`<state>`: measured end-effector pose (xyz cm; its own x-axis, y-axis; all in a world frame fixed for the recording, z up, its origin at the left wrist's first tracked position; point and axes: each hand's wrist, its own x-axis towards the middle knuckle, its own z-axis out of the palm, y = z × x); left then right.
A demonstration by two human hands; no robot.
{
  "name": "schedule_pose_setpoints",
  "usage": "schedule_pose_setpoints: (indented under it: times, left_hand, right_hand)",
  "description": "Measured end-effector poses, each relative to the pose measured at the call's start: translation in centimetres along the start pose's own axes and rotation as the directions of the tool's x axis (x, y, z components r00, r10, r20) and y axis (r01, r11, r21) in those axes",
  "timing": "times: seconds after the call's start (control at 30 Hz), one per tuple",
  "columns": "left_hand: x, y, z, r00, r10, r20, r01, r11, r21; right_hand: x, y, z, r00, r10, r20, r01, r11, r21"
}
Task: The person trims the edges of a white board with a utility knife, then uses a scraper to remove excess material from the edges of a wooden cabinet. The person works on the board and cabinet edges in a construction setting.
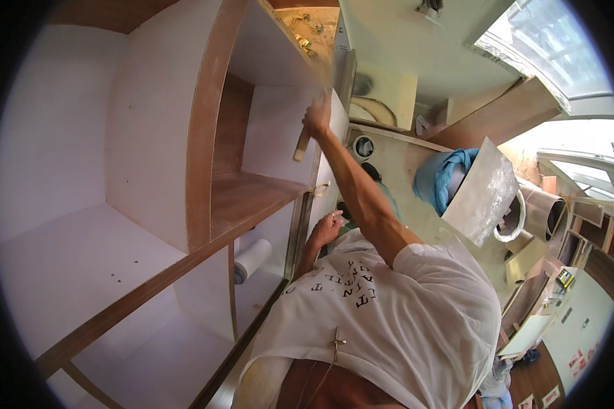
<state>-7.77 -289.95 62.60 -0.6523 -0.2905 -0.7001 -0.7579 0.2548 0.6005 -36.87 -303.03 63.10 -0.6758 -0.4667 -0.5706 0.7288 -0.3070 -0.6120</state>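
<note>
My right hand (317,116) is closed around the wooden handle (300,146) of a brush, raised at the front edge of an open cabinet. The brush's head (325,71) is smeared by motion beside the upright panel of the upper compartment. My left hand (326,228) is lower, close to my body and next to the cabinet's front edge. Its fingers are bent together by a small pale thing that I cannot make out. The cabinet has white inner panels (150,136) and reddish-brown wooden edges (201,136). A brown shelf (252,198) lies below the upper compartment.
A white roll (252,260) lies in a lower compartment. Dark specks dot the white shelf at left. To the right, a pale dusty board (483,194) rests over a blue-lined bin (433,180). Wooden boards and frames lean by the window. A round white-rimmed object (363,147) stands on the floor.
</note>
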Motion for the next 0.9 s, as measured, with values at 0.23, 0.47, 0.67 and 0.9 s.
schedule_pose_setpoints:
  times: [0.23, 0.47, 0.67, 0.9]
  left_hand:
    - [0.9, -0.6, -0.5, 0.996, 0.089, 0.019, -0.090, 0.994, 0.069]
    - [3.3, -2.6, -1.6, 0.990, 0.126, -0.065, -0.127, 0.992, -0.012]
    - [3.6, -1.2, -2.5, 0.990, 0.101, 0.099, -0.113, 0.986, 0.120]
    - [4.3, 1.4, -3.2, 0.990, 0.116, 0.079, -0.123, 0.988, 0.095]
  right_hand:
    - [-4.0, -0.9, 0.1, 0.997, -0.077, 0.032, 0.080, 0.993, -0.090]
    - [-4.5, -1.2, 0.7, 0.998, 0.059, 0.034, -0.062, 0.993, 0.096]
    - [-3.3, -1.9, 0.1, 0.999, -0.035, -0.016, 0.029, 0.965, -0.260]
    - [-1.4, -0.9, -0.6, 0.977, -0.205, -0.050, 0.166, 0.894, -0.417]
